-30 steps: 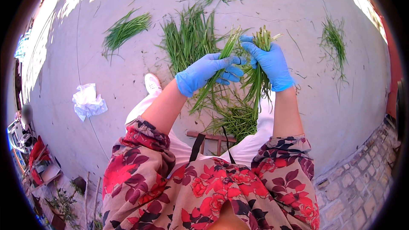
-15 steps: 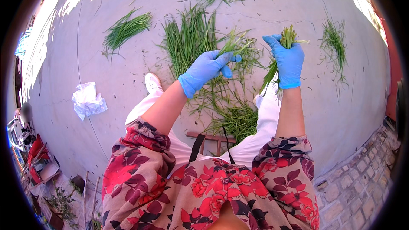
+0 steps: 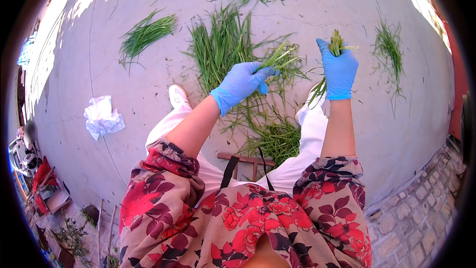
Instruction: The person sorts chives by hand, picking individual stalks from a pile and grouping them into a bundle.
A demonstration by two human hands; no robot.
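"Hands?"
"Left hand (image 3: 243, 84) grips some stems (image 3: 278, 58); right hand (image 3: 340, 74), well apart, clenches a bunch (image 3: 336, 43)."
"Room?"
"Pile (image 3: 222, 44) just beyond the left; floor (image 3: 367, 64) between bunch and heap (image 3: 389, 45), red wall (image 3: 456, 106) edging it."

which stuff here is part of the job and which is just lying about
Seemingly part of the job:
left hand, holding stalks
right hand, holding a bunch
large green pile
heap between the legs

Seemingly just lying about:
crumpled white sheet on the ground, left
red item, far left
sticks, lower left
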